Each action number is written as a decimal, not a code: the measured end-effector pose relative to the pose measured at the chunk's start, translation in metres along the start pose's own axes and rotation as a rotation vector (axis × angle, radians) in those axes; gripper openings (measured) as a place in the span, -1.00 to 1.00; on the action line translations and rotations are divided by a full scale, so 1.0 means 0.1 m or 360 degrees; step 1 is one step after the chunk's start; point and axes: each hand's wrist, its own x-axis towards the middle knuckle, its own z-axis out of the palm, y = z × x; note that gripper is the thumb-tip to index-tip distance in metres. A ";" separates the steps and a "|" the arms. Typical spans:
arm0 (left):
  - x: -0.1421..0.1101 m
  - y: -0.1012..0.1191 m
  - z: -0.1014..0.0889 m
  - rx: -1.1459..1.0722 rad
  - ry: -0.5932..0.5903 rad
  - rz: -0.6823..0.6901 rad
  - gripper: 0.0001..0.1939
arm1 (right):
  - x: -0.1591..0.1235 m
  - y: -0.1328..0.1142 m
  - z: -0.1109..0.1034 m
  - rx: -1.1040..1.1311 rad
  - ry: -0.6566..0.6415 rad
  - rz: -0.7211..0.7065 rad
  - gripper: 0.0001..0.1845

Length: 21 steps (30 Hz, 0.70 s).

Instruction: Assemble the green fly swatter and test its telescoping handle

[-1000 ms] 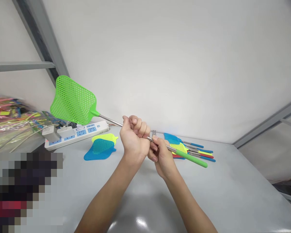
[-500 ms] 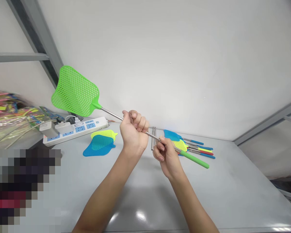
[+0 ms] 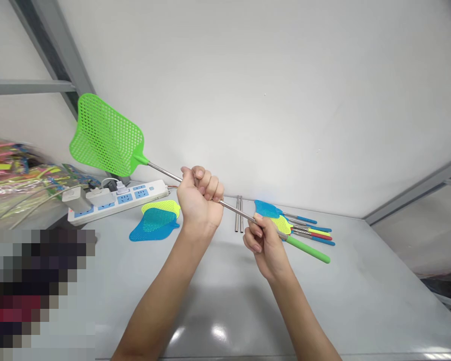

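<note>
A green fly swatter (image 3: 108,138) is held slantwise above the table, its perforated head up at the left and its green grip down at the right. My left hand (image 3: 201,198) is closed round the metal rod below the head. Closer to the grip, my right hand (image 3: 265,245) pinches the same rod between thumb and fingers. Beyond my right hand lies a group of finished-looking swatters with blue, yellow and red grips (image 3: 315,235). Two bare metal tubes (image 3: 239,215) lie between my hands on the table.
A blue swatter head (image 3: 152,225) overlaps a yellow one (image 3: 173,204) on the grey table (image 3: 361,301). Behind them is a white power strip (image 3: 135,198) with plugged-in adapters. Plastic-wrapped colourful items (image 3: 18,175) are piled at the left. A pale wall (image 3: 270,100) rises behind.
The swatter has lengthened slightly between my hands: my left hand moved left and up with the head, while my right hand shifted right and down with the grip.
</note>
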 end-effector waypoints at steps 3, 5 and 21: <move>0.00 0.02 0.00 -0.0005 0.0006 0.0003 -0.60 | -0.01 -0.02 -0.01 -0.0009 0.0011 0.0006 -0.62; 0.00 0.03 0.00 -0.0013 0.0015 0.0001 -0.60 | -0.01 -0.03 -0.02 -0.0020 0.0023 0.0010 -0.62; 0.08 0.20 -0.03 -0.0082 0.0039 0.0080 -0.59 | -0.03 -0.19 -0.17 -0.0149 0.0035 -0.0007 -0.61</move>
